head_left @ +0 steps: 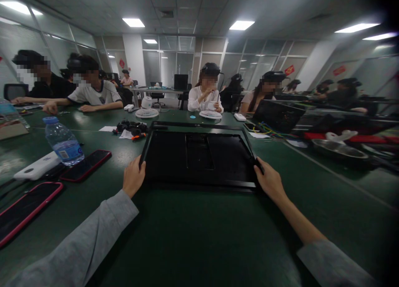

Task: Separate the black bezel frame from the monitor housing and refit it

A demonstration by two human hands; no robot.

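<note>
A black frame (196, 124) is being held by two hands above the green table (199, 237), straight ahead of the wearer. Its left side is being clamped by the left hand (134, 177), with the thumb being laid on top and the other fingers being mostly hidden. Its right side is being clamped in the same way by the right hand (270, 179), where the fingers are also being partly covered. A black panel (168, 154) is being ringed by the frame, and a recess (199, 152) is being shown in its middle; whether panel and frame are touching cannot be told.

On the left, a phone (85, 165) is being flanked by a bottle (64, 143) with a blue cap and by a white block (37, 166). A second phone (29, 208) is lying nearer the wearer. Beyond the frame, two white fans (147, 113) are being set well apart, and a dark pile (127, 127) is lying near the frame's far left corner. On the right, coloured wires (274, 131) and a metal pan (339, 150) are being kept on the table. Across it, a person in white (204, 98) is sitting.
</note>
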